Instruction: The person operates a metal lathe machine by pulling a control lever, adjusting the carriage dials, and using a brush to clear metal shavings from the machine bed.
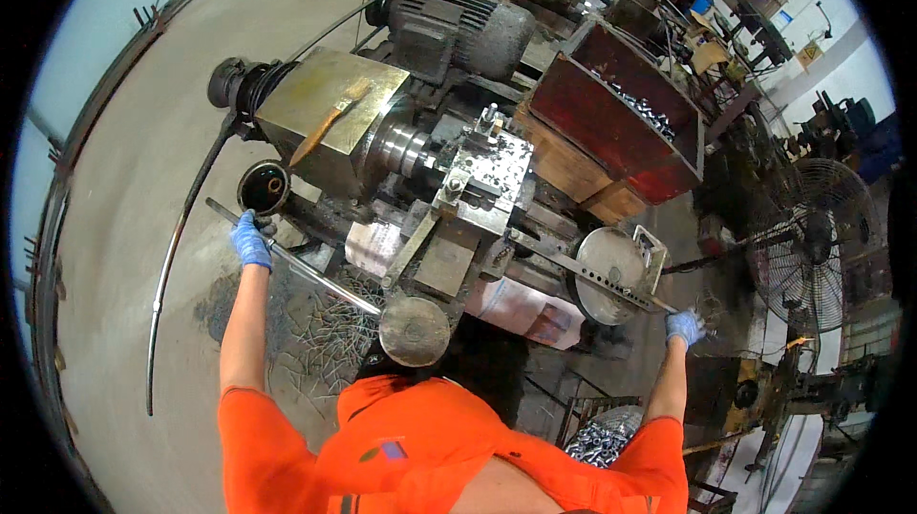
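Note:
My left hand (250, 241), in a blue glove, is closed round a long metal bar (320, 277) that slants from beside a round open-topped cup (264, 186) down to a round disc (414, 331). On the right, my right hand (684, 327), also gloved in blue, closes on the end of a lever (662, 304). That lever joins a perforated flat bar (592, 272) beside a round plate (611, 266). Between my hands is a small lathe, with a chuck (406, 149) and a tool slide (492, 170) strewn with metal chips.
A brush (330, 122) lies on the headstock (287, 98), with a motor (458, 32) behind. A red bin (611, 117) of small metal parts stands beyond. More parts fill a basket (600, 438) near my right arm. Metal shavings (334, 332) cover the floor; a fan (812, 246) stands right.

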Tool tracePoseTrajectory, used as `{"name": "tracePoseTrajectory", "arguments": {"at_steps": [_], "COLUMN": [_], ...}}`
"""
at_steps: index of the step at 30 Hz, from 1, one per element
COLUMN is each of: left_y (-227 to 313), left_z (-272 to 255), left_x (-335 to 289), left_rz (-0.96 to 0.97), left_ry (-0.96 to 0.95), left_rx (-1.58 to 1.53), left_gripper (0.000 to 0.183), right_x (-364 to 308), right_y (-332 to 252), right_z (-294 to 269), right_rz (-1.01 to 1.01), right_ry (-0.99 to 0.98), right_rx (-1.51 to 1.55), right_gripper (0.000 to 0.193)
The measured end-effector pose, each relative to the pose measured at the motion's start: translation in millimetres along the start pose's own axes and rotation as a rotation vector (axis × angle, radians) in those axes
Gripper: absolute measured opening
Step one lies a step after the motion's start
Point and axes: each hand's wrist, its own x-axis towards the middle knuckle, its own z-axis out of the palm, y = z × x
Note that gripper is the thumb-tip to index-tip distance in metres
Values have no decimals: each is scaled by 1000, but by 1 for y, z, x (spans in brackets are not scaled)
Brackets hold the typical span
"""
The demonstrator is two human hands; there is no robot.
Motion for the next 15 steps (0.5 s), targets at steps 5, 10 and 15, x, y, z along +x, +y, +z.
{"name": "tracePoseTrajectory", "arguments": {"at_steps": [5, 10, 15], "left_y": [16, -42, -64], "left_z": [-8, -108, -42], "left_x": [-13, 66, -10], "left_rz": [-92, -31, 812], "left_ry": [-191, -182, -697], "left_rx": [123, 388, 1725], "left_gripper": [33, 38, 51], "right_x": [-38, -118, -182], "right_y": [-24, -10, 14], "right_z": [10, 37, 66], "right_rz": [-126, -185, -132], "right_ry": [182, 113, 79], "right_rx": [139, 299, 461], "right_gripper": [76, 72, 53]}}
